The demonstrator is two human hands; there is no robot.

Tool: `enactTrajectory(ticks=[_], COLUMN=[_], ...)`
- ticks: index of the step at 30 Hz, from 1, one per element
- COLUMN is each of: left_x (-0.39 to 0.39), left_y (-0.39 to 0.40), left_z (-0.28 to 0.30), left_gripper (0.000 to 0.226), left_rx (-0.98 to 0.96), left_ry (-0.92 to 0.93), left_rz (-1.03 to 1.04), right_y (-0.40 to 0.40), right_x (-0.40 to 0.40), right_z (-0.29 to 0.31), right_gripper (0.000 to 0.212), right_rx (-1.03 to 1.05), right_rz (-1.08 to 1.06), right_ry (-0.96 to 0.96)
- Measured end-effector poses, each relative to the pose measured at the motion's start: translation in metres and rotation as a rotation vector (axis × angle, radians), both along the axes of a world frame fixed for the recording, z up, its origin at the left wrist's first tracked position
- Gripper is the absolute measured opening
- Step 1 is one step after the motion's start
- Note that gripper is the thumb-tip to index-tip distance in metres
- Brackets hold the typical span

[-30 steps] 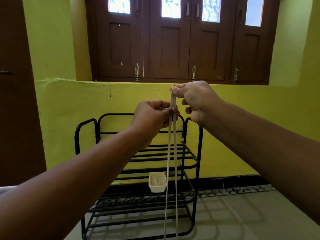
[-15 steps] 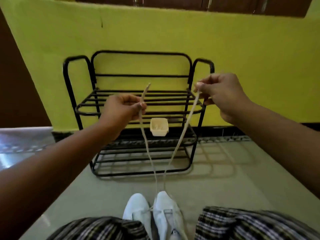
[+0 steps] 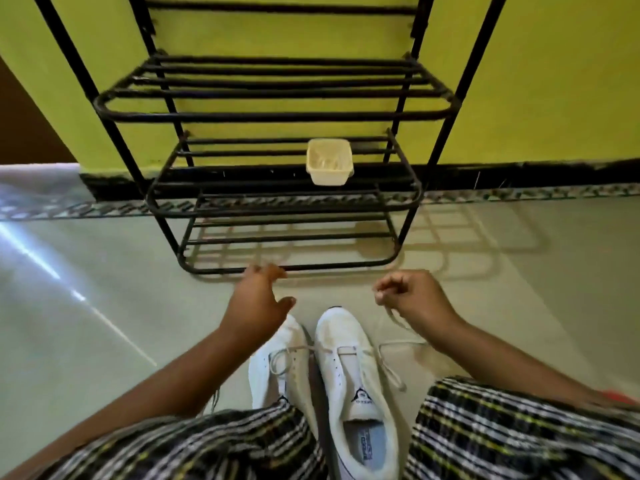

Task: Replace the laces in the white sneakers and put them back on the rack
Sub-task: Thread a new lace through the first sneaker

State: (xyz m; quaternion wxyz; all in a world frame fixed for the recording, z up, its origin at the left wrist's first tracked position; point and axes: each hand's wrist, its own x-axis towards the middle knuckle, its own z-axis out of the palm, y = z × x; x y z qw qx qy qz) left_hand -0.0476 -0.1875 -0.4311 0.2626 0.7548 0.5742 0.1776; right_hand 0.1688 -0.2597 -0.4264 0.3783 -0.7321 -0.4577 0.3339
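Two white sneakers stand side by side on the floor between my knees, the left sneaker [image 3: 280,362] partly under my left forearm and the right sneaker [image 3: 349,375] in full view. An off-white lace [image 3: 388,367] runs through the front eyelets of the right sneaker. One end lies slack across the left sneaker; the other rises to my right hand [image 3: 414,294], which pinches it just right of the toes. My left hand [image 3: 258,303] hovers above the left sneaker's toe with fingers spread, holding nothing. The black metal shoe rack [image 3: 277,116] stands just beyond.
A small cream plastic tub [image 3: 329,161] sits on the rack's middle shelf. The yellow-green wall [image 3: 554,81] is right behind the rack. Pale tiled floor [image 3: 104,341] spreads to both sides. My checked-cloth knees [image 3: 519,431] fill the bottom of the view.
Both hands have dropped from chest height to just above the sneakers. My left hand has let go of its lace end, which now lies slack. The view has tilted down.
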Motion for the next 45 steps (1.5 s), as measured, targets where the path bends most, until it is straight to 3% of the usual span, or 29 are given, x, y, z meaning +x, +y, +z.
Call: enactTrajectory(ticks=[3, 7, 12, 15, 22, 28, 35, 41, 43, 45], left_x=[0.018, 0.038, 0.041, 0.043, 0.033, 0.030, 0.026, 0.026, 0.026, 0.028], left_y=[-0.013, -0.029, -0.039, -0.041, -0.041, -0.037, -0.036, -0.035, -0.034, -0.033], left_z=[-0.017, -0.043, -0.056, -0.057, -0.064, -0.072, -0.070, -0.069, -0.069, -0.072], left_gripper=[0.024, 0.045, 0.051, 0.051, 0.007, 0.017, 0.013, 0.010, 0.003, 0.010], left_rx=[-0.145, -0.446, -0.583, -0.550, -0.630, -0.707, -0.741, -0.763, -0.782, -0.683], left_ry=[0.027, 0.161, 0.152, 0.160, -0.096, -0.165, -0.240, -0.240, -0.266, -0.195], left_rz=[-0.088, -0.217, -0.153, -0.143, -0.054, -0.021, -0.053, -0.062, -0.046, -0.089], right_y=[-0.007, -0.013, -0.011, -0.012, -0.013, -0.013, -0.012, -0.010, -0.010, -0.011], right_x=[-0.017, -0.037, -0.037, -0.037, -0.040, -0.044, -0.049, -0.053, -0.054, -0.055], right_z=[-0.037, -0.068, -0.076, -0.079, -0.079, -0.078, -0.079, -0.090, -0.092, -0.094], right_gripper=[0.018, 0.012, 0.004, 0.005, 0.013, 0.013, 0.017, 0.038, 0.037, 0.028], right_rx=[-0.107, -0.214, -0.229, -0.222, -0.249, -0.261, -0.291, -0.301, -0.296, -0.289], right_rz=[-0.009, 0.037, 0.089, 0.158, 0.305, 0.352, 0.337, 0.259, 0.234, 0.228], right_ry=[0.069, 0.063, -0.051, -0.124, -0.330, -0.410, -0.421, -0.387, -0.370, -0.355])
